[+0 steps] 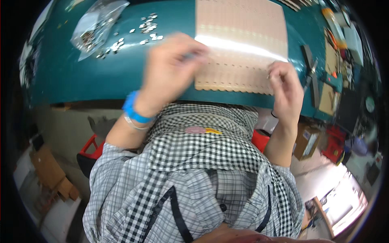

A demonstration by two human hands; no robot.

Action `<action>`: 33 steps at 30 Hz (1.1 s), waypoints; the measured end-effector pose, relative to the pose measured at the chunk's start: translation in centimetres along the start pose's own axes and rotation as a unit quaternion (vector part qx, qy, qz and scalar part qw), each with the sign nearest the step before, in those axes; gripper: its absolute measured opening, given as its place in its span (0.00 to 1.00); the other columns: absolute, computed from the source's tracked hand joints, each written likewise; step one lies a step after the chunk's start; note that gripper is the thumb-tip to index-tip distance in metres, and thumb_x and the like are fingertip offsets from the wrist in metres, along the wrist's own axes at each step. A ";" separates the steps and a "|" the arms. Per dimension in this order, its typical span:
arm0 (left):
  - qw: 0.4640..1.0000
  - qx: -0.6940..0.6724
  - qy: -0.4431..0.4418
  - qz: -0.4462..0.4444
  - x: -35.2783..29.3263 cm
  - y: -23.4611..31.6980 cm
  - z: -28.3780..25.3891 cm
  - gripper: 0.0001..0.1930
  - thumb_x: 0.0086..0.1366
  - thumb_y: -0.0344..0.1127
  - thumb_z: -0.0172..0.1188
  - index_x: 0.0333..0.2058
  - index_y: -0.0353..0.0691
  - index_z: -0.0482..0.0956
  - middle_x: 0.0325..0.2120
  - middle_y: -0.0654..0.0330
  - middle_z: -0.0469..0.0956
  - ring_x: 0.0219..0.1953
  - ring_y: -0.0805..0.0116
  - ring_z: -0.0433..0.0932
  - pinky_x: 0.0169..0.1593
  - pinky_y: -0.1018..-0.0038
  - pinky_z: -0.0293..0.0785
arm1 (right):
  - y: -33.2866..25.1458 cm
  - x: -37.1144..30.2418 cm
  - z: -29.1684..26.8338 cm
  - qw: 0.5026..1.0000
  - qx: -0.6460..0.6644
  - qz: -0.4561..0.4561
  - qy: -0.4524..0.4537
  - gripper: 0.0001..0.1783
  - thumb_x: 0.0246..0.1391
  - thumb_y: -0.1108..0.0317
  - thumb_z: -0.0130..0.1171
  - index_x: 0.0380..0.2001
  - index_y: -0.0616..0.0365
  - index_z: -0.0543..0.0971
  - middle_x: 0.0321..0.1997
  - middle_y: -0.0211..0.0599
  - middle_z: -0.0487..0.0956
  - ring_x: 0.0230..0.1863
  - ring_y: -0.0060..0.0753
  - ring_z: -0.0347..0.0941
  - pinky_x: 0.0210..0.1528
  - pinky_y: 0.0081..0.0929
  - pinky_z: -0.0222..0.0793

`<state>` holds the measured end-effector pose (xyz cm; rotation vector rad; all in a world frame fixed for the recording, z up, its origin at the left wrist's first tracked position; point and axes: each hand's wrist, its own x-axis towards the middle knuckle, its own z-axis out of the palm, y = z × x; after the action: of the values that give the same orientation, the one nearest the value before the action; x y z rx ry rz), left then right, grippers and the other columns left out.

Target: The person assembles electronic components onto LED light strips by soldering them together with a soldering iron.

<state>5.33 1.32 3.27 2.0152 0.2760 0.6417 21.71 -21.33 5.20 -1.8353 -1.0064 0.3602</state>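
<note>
A flat light-brown panel point(239, 56) with rows of small holes and a scalloped near edge lies on the green tabletop point(121, 83). My left hand point(172, 67), smeared by motion, is over the panel's left edge with its fingers curled in toward the thumb; anything between them is too blurred to make out. At the near right corner of the panel, my right hand point(287, 87) has thumb and fingers pinched together. A tiny glint shows at its fingertips, too small to name. Small shiny metal pieces point(149, 26) lie scattered left of the panel.
A clear plastic bag point(97, 28) holding more small metal pieces is at the far left. Right of the panel lie a dark bar point(311, 77), a slim pen-like tool point(310, 76) and a green power tool point(333, 81). A cardboard box point(308, 139) stands below the table.
</note>
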 end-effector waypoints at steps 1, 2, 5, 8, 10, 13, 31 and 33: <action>0.990 0.134 0.025 0.018 0.9 -0.6 -1.5 0.10 0.53 0.25 0.67 0.36 0.38 0.83 0.28 0.62 0.77 0.27 0.76 0.71 0.26 0.81 0.64 | 1.2 0.3 -1.5 0.995 -0.096 -0.018 0.022 0.05 0.49 0.81 0.57 0.31 0.64 0.74 0.38 0.40 0.75 0.41 0.35 0.72 0.46 0.25 0.67; 0.979 0.196 0.040 -0.034 1.6 -0.8 -2.7 0.10 0.50 0.27 0.68 0.34 0.39 0.83 0.30 0.55 0.77 0.32 0.58 0.77 0.35 0.69 0.72 | 2.2 0.4 -2.5 0.990 -0.137 -0.011 0.036 0.05 0.49 0.80 0.58 0.31 0.64 0.74 0.39 0.40 0.75 0.42 0.38 0.72 0.47 0.26 0.67; 0.948 0.306 0.011 -0.089 1.7 -3.8 -5.1 0.11 0.51 0.28 0.69 0.35 0.37 0.83 0.34 0.56 0.78 0.36 0.57 0.78 0.39 0.70 0.74 | 4.9 0.3 -4.2 0.972 -0.231 0.007 0.037 0.06 0.48 0.76 0.61 0.32 0.61 0.75 0.41 0.40 0.76 0.47 0.45 0.71 0.51 0.32 0.67; 0.949 0.291 0.004 -0.122 1.6 -4.9 -5.2 0.08 0.54 0.29 0.68 0.33 0.36 0.82 0.33 0.60 0.79 0.30 0.66 0.76 0.34 0.73 0.71 | 5.7 -0.1 -3.9 0.974 -0.221 0.007 0.039 0.06 0.48 0.77 0.61 0.31 0.60 0.76 0.40 0.39 0.75 0.47 0.45 0.71 0.50 0.33 0.67; 0.948 0.289 0.002 -0.132 1.6 -5.0 -5.0 0.08 0.54 0.29 0.68 0.33 0.36 0.82 0.33 0.60 0.79 0.29 0.67 0.74 0.33 0.74 0.70 | 5.8 -0.4 -3.8 0.972 -0.231 0.012 0.042 0.06 0.48 0.77 0.61 0.31 0.59 0.76 0.39 0.38 0.75 0.47 0.44 0.71 0.50 0.34 0.67; 0.954 0.282 0.019 -0.102 1.5 -4.9 -4.5 0.07 0.55 0.30 0.68 0.33 0.37 0.82 0.29 0.61 0.77 0.25 0.73 0.70 0.29 0.77 0.66 | 5.8 -0.6 -3.7 0.970 -0.240 0.011 0.040 0.06 0.47 0.77 0.62 0.31 0.59 0.76 0.39 0.38 0.75 0.47 0.43 0.70 0.50 0.34 0.67; 0.933 -0.256 -0.021 -0.251 -0.6 -1.0 -1.2 0.09 0.60 0.21 0.62 0.40 0.31 0.80 0.36 0.58 0.82 0.39 0.74 0.80 0.46 0.80 0.75 | 5.7 -0.7 -2.6 0.953 -0.289 -0.056 0.076 0.06 0.42 0.77 0.65 0.27 0.59 0.79 0.32 0.35 0.76 0.40 0.43 0.72 0.44 0.34 0.69; 0.914 -0.315 -0.039 -0.251 -0.7 0.2 0.1 0.09 0.60 0.21 0.62 0.41 0.30 0.80 0.36 0.57 0.82 0.39 0.73 0.80 0.47 0.79 0.76 | 5.2 -0.9 -3.1 0.962 -0.256 -0.036 0.090 0.07 0.42 0.77 0.65 0.28 0.59 0.80 0.33 0.36 0.78 0.39 0.42 0.74 0.43 0.33 0.70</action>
<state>4.84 0.86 3.14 1.2697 0.4547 0.2666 25.60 -24.85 2.07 -2.2327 -1.1041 -0.1286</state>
